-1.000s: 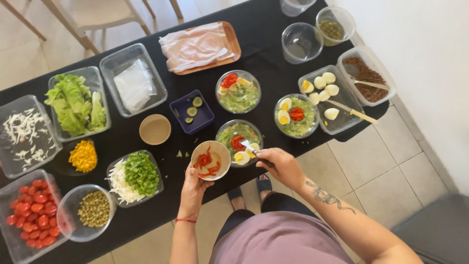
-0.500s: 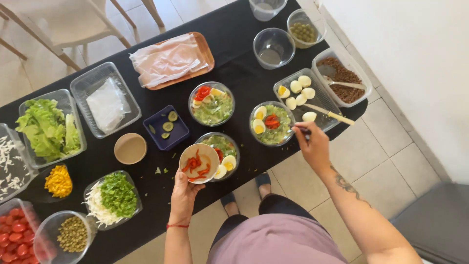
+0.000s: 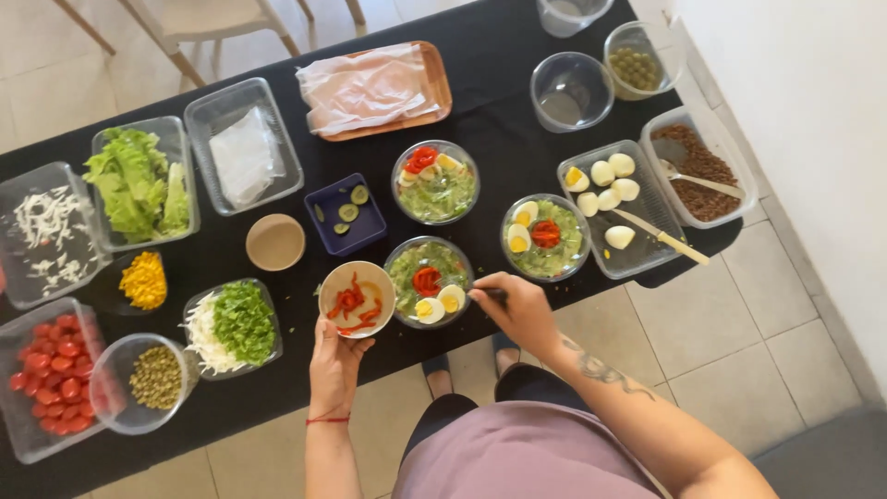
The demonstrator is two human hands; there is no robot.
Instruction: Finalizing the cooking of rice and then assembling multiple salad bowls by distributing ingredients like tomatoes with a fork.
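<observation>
My left hand (image 3: 334, 365) holds a small beige bowl (image 3: 356, 298) of red pepper strips at the table's near edge. Right beside it stands a clear salad bowl (image 3: 428, 282) with greens, red pepper and two egg halves. My right hand (image 3: 517, 310) is at that bowl's right rim, fingers closed on a thin dark utensil (image 3: 490, 294) that points toward the eggs. Two more filled salad bowls sit behind, one in the middle (image 3: 436, 182) and one to the right (image 3: 545, 236).
A tray of boiled eggs (image 3: 637, 226) with a knife (image 3: 661, 238) and a lentil container (image 3: 702, 171) stand right. Lettuce (image 3: 139, 185), corn (image 3: 145, 280), cherry tomatoes (image 3: 46, 379), shredded cabbage (image 3: 231, 323) and a blue cucumber dish (image 3: 344, 212) lie left. A wooden tray (image 3: 374, 88) is behind.
My right hand reached out to the egg tray, then came back to the near salad bowl, which now shows two egg halves. My left hand kept hold of the pepper bowl.
</observation>
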